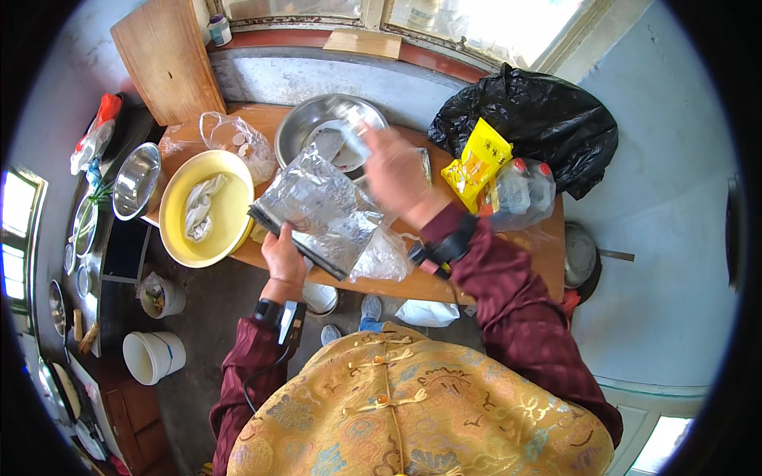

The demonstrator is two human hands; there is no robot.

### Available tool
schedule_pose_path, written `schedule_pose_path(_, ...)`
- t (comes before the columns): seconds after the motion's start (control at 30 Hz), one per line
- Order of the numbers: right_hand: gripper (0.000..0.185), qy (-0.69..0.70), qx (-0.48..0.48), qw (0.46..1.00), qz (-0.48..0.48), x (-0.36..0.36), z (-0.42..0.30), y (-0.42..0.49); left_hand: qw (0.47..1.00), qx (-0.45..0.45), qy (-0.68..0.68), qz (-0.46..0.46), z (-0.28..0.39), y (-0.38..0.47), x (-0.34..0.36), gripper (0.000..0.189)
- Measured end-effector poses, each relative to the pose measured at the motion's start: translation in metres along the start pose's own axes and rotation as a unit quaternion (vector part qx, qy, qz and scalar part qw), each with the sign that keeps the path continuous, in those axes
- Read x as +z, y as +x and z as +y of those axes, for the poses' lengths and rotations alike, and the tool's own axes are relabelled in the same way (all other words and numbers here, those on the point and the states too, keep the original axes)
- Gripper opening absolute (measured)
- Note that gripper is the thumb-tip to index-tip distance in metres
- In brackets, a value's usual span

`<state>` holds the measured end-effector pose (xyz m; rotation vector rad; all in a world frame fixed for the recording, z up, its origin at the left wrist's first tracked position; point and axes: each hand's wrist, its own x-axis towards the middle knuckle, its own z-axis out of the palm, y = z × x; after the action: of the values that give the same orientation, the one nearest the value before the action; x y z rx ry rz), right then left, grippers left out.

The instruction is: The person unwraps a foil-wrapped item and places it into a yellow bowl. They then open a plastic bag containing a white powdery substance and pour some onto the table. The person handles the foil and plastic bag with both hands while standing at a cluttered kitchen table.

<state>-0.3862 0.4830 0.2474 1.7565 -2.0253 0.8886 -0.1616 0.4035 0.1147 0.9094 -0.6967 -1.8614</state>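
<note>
My left hand (284,259) grips the dark edge of a flat packet in shiny clear patterned plastic (318,211), tilted over the table's front edge. I cannot tell what the plastic wraps. My right hand (396,172), blurred by motion, is raised above the table with its fingers closed around a small pale item (355,135), too smeared to name. Beyond that hand sits a wide stainless steel basin (292,140) with a white dish and a clear piece inside. A crumpled clear plastic bag (384,259) lies beneath the packet.
A yellow basin (172,220) holding a white cloth (202,208) stands left, near a bag of eggshells (238,140) and a steel bowl (137,181). On the right are a yellow packet (485,152), clear bottles (524,187) and a black plastic bag (536,119). A white bucket (149,357) stands below.
</note>
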Motion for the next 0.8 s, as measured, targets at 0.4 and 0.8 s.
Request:
schedule_pose_path(0.4, 0.035, 0.216, -0.027, 0.968, -0.12, 0.066, -0.104, -0.091, 0.994, -0.056, 0.019, -0.096, 0.008, -0.039, -0.002, 0.025)
schedule_pose_path(0.8, 0.021, 0.675, 0.203, 0.61, -0.362, 0.057, -0.019, -0.032, 0.999, -0.035, -0.017, -0.007, 0.013, -0.023, -0.041, 0.02)
